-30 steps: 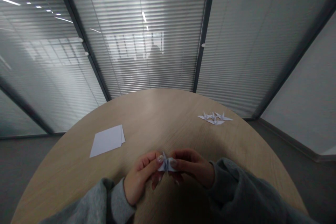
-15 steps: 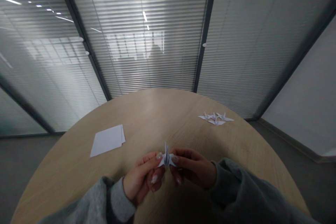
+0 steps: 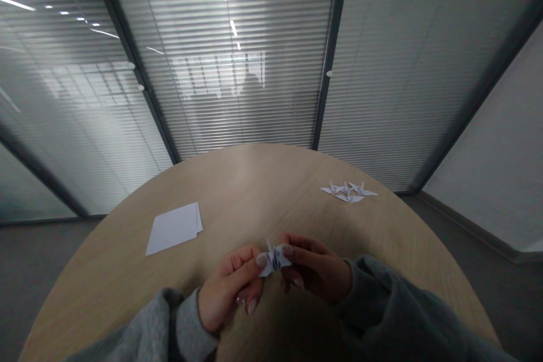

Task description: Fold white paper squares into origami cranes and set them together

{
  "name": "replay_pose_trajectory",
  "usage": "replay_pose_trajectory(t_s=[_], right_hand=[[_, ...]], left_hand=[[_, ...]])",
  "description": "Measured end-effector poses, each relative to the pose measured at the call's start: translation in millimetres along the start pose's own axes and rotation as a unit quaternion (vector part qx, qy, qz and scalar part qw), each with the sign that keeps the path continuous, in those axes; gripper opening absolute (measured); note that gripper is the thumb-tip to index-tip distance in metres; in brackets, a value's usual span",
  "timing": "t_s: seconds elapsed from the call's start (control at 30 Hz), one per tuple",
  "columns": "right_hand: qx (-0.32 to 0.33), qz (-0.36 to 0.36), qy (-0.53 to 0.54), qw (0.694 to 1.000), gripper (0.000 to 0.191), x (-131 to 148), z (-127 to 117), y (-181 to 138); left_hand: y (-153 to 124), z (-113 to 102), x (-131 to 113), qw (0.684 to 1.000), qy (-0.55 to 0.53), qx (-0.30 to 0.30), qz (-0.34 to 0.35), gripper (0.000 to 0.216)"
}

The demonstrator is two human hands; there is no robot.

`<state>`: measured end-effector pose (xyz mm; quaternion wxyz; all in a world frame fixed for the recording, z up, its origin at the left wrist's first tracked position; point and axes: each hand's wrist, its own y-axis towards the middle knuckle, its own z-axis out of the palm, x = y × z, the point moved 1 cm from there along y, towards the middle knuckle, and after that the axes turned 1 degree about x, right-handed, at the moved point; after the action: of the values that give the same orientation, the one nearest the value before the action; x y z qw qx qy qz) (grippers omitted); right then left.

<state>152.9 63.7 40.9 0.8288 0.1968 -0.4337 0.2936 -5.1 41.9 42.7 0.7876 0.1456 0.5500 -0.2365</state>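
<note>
A small white origami crane [image 3: 275, 259] is held just above the near part of the table, one wing in each hand. My left hand [image 3: 235, 280] pinches its left wing between thumb and fingers. On the other side, my right hand [image 3: 316, 266] pinches the right wing, thumb on top. A thin point sticks up from the crane's middle, and folded layers show at its centre. The fingertips under the wings are partly hidden.
White paper sheets [image 3: 173, 228] lie stacked on the left of the round wooden table [image 3: 254, 181]. Several finished white paper cranes [image 3: 348, 192] sit grouped at the right near the rim. Beyond the table stand glass panels with blinds [image 3: 250, 113].
The wings have been drawn apart a little and the crane has tilted, its right side higher. Its upright point now leans left, and the right hand has shifted slightly up and right.
</note>
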Motion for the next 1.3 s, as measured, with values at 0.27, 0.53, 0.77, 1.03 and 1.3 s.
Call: replay_pose_trajectory(t_s=[0.27,0.53,0.77,1.03,1.3], right_hand=[[0.004,0.019,0.030,0.999,0.029,2,-6,2],[0.024,0.027,0.118,0.992,0.021,9,-3,1],[0.051,0.035,0.124,0.990,0.020,11,-4,-3],[0.087,0.041,0.113,0.989,0.018,9,-5,-3],[0.128,0.066,0.099,0.985,0.017,8,-5,-5]], left_hand=[[-1,3,-7,0.989,-0.139,-0.016,-0.038,0.027],[0,-3,-14,0.976,-0.213,-0.027,-0.037,0.023],[-3,-4,-15,0.973,-0.224,-0.050,-0.033,0.027],[-3,0,-20,0.974,-0.224,-0.001,-0.024,0.020],[-5,5,-21,0.962,-0.270,0.047,-0.006,0.014]])
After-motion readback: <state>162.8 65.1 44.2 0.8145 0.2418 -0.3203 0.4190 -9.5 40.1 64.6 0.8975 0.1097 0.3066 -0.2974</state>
